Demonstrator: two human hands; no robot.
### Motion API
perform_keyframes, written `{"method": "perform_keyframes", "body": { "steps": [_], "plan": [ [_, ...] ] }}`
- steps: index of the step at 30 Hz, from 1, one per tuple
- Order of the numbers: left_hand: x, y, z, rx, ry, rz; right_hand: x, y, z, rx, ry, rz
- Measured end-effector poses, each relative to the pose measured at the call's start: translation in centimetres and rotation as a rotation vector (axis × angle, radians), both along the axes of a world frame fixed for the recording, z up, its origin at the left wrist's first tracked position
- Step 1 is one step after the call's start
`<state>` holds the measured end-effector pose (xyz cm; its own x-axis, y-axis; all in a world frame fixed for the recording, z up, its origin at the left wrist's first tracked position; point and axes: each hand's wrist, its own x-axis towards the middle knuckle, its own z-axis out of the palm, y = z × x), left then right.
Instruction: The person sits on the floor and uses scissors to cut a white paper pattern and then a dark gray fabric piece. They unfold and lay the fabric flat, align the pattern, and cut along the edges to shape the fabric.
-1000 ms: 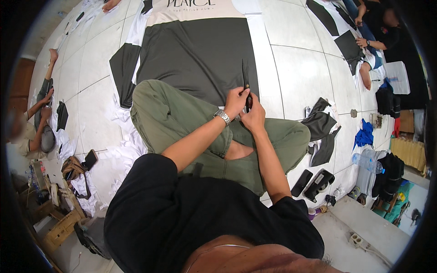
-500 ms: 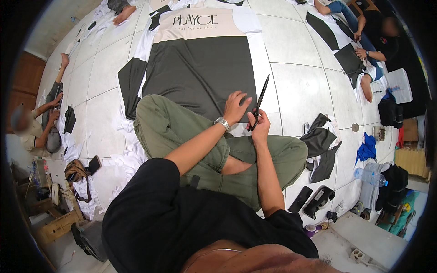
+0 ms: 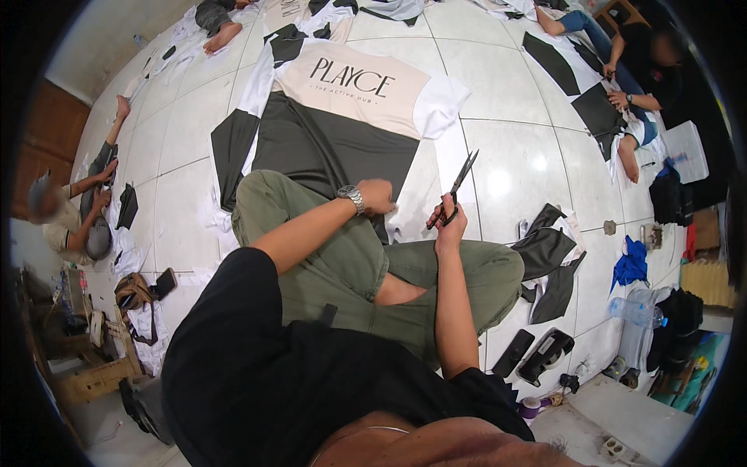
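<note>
I sit cross-legged on a white tiled floor in olive trousers. A large fabric panel (image 3: 327,140), dark grey with a cream printed band and white sleeves, lies spread in front of me. My left hand (image 3: 379,196), with a metal wristwatch, presses on the near edge of the dark fabric by my knee. My right hand (image 3: 450,222) grips black scissors (image 3: 455,187), blades open and pointing up and away, lifted just right of the fabric's corner.
Dark cut fabric pieces (image 3: 548,257) lie at my right knee, with black cases (image 3: 537,354), a tape roll and a water bottle (image 3: 638,311) beyond. One person sits at the left (image 3: 74,218), another at the far right (image 3: 638,70). A bag (image 3: 136,292) and wooden crate sit left.
My right hand has lifted the scissors away from the fabric and opened the blades. My left hand has shifted left onto the fabric edge. The view has tilted up the floor.
</note>
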<state>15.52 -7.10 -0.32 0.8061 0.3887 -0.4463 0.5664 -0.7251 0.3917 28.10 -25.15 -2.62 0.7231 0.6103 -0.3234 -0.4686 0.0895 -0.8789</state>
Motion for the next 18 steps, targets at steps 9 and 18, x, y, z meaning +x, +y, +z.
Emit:
{"method": "perform_keyframes", "body": {
  "steps": [9,18],
  "plan": [
    [12.1,0.5,-4.2,0.261,-0.433,-0.11,-0.3,0.1,-0.1,0.0,-0.07,-0.115],
    [12.2,-4.3,-5.7,-0.752,-0.423,-0.285,-0.4,-1.3,1.1,0.087,-0.224,-0.217]
  ]
}}
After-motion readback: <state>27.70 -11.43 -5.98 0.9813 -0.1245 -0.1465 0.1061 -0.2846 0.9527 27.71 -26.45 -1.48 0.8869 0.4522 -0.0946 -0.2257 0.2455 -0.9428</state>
